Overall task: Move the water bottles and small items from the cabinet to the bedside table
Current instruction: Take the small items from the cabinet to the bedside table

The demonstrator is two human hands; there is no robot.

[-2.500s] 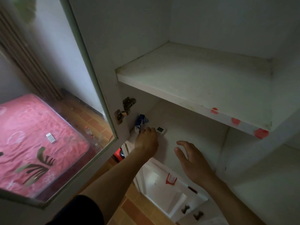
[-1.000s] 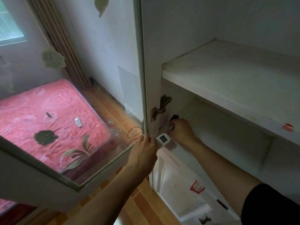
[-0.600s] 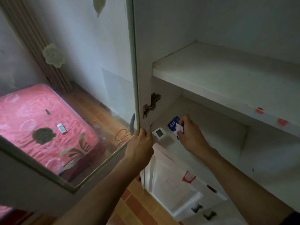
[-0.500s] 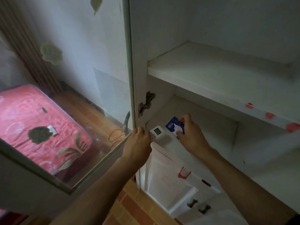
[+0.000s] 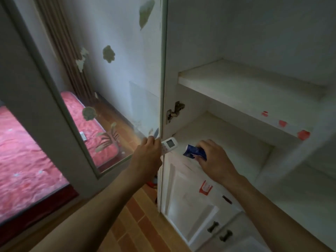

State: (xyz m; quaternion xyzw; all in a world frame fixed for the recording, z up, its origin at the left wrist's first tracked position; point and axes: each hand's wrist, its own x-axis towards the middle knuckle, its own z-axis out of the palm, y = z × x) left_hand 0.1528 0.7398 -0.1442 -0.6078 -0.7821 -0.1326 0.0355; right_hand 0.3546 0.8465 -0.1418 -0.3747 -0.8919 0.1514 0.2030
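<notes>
My left hand point(image 5: 148, 153) grips a white remote control point(image 5: 168, 144) with a small grey screen, held at the front left corner of the lower cabinet shelf point(image 5: 227, 139). To its right, my right hand point(image 5: 213, 160) is closed around a small blue and white packet point(image 5: 194, 151), just above the shelf's front edge. No water bottle is in sight. The upper shelf point(image 5: 245, 88) holds nothing that I can see.
The glass cabinet door point(image 5: 101, 99) stands open on the left, its hinge point(image 5: 174, 110) above my left hand. Through the glass lies a bed with a red cover point(image 5: 23, 160). White lower cabinet doors with dark handles point(image 5: 212, 226) are below. Tiled floor point(image 5: 138, 224) lies underfoot.
Both hands have drawn back from the shelf corner toward its front edge, the left with the remote and the right with the blue packet. My view has swung left.
</notes>
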